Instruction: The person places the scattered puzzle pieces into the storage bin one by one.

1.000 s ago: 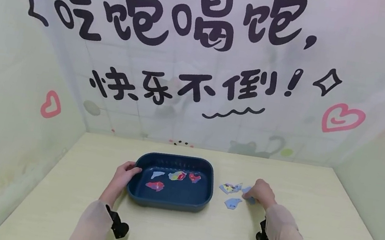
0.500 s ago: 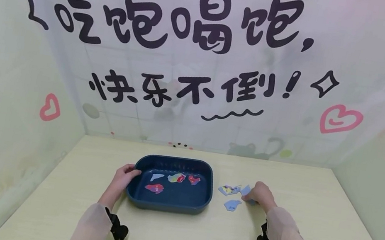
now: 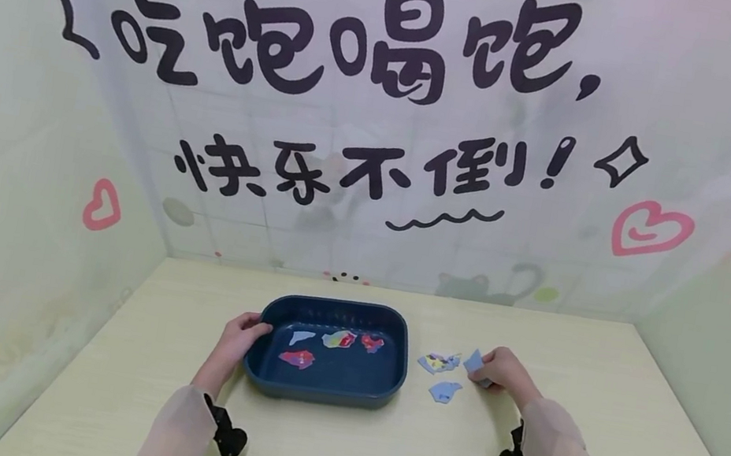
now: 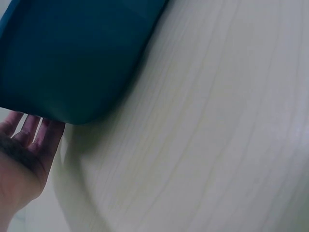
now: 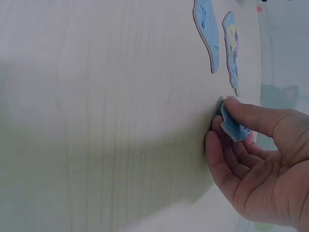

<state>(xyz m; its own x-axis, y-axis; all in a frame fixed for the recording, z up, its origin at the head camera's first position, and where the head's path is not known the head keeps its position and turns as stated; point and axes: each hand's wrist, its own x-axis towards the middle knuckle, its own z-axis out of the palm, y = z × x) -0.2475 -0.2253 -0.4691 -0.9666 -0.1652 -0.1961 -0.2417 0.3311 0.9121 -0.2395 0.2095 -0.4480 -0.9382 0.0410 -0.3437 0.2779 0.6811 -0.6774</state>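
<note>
My left hand (image 3: 238,339) grips the left rim of a dark blue rectangular tray (image 3: 331,396), its thumb over the edge and its fingers along the outside; in the left wrist view the fingers (image 4: 48,137) lie against the tray's outer wall. A light blue puzzle piece (image 3: 474,361) is pinched between the thumb and fingers of my right hand (image 3: 508,377), tilted up from the table. The right wrist view shows this thick piece (image 5: 234,126) with small dark print on it. Left of that hand lie a blue piece (image 3: 445,391) and a blue-and-yellow piece (image 3: 437,363).
Inside the tray lie several pieces: a pale one (image 3: 302,338), a yellow-red one (image 3: 339,339), a red one (image 3: 372,344) and a pink-purple one (image 3: 297,359). The pale wooden table (image 3: 337,455) ends at a printed backdrop (image 3: 348,249).
My right hand has drawn slightly right and lifted the blue puzzle piece so that it tilts up. My left hand and the tray keep their places; the view has shifted slightly.
</note>
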